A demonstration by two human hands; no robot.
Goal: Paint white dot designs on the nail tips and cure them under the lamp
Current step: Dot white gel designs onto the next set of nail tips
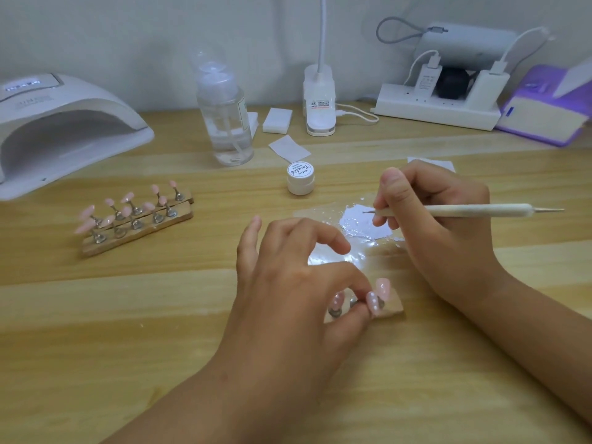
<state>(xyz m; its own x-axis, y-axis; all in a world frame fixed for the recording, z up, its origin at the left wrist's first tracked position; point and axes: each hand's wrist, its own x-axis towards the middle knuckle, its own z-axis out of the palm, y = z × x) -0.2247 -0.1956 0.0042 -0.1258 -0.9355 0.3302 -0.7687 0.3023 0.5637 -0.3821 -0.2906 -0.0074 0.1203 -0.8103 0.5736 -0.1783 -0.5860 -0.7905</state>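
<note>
My left hand pinches a metal stand with a pink nail tip bearing white dots, on a small wooden holder near the table's middle. Two more pink tips sit on that holder, one partly hidden by my thumb. My right hand grips a dotting pen; its metal point hovers over a clear film that shines white. A small white gel jar stands closed behind the film. The white curing lamp sits at the far left.
Two wooden holders with several pink nail tips lie left of centre. A clear pump bottle, cotton pads, a desk lamp base, a power strip with chargers and a purple box line the back.
</note>
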